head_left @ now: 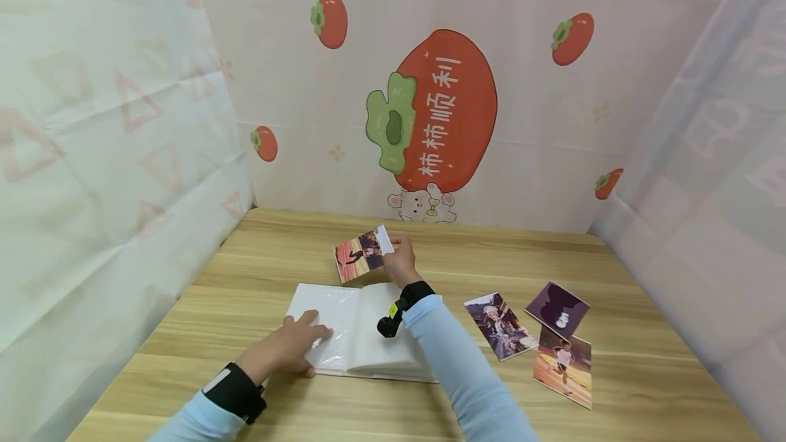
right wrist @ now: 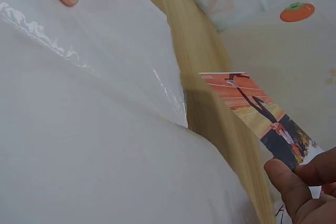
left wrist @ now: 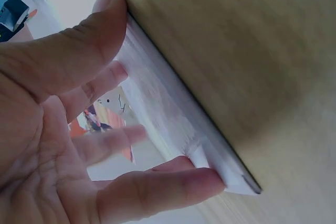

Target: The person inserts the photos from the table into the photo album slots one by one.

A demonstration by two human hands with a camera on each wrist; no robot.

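Photo (head_left: pixel 359 256) is pinched at white R end by R hand (head_left: pixel 402 264), nr far edge of open album (head_left: pixel 372 322); prob. light, thin, easily creased, best gripped by edges. L page (head_left: pixel 334 304) is touched by L hand (head_left: pixel 291 345), fingers spread.

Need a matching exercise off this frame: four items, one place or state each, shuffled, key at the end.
Items
1. Left hand
2. Right hand
3. Album
4. Dark purple photo

Places or states
A. Holds a red-and-orange photo
B. Lies on the table, to the right of the album
C. Touches the left page
D. Lies open, with a hand on it

Pairs: 1-C, 2-A, 3-D, 4-B
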